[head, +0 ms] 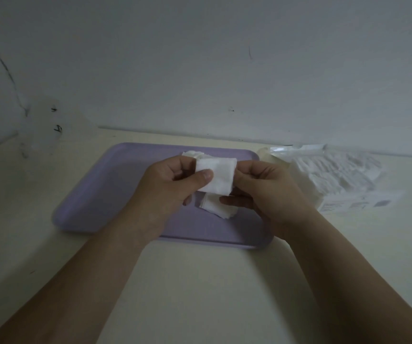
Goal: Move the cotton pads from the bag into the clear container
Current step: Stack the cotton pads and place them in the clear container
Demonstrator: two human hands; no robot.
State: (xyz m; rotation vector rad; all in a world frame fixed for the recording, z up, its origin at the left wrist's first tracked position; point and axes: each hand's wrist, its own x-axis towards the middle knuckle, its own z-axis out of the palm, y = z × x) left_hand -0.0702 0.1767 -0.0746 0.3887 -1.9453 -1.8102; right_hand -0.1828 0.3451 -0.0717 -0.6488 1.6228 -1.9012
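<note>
1. Left hand (172, 184) is sitting just left of frame centre, over the lilac tray (96, 194). Its grip is closing on a square white cotton pad (218, 176), with the thumb pressing the pad's front lower-left corner and the curled fingers going behind it.
2. Right hand (264, 192) is coming in from 3 o'clock of the pad. Its grip is pinching the pad's right edge, narrow, fingertips only.
3. The cotton pad is being held between both hands, above the tray and facing the camera.
4. Loose pads (218, 208) are lying on the tray at 6 o'clock of the held pad, just under the hands. A lower finger of the right hand is reaching beside them; cannot tell if it is touching.
5. Another crumpled pad (192, 153) is showing at 12 o'clock, behind the left hand's knuckles.
6. The bag (344, 175) of pads is lying on the surface (200, 281) at 3 o'clock of the tray, near its right edge and against the wall (200, 58).
7. A faint clear shape (41, 127) is standing at 10 o'clock of the tray; too dim to tell what it is.
</note>
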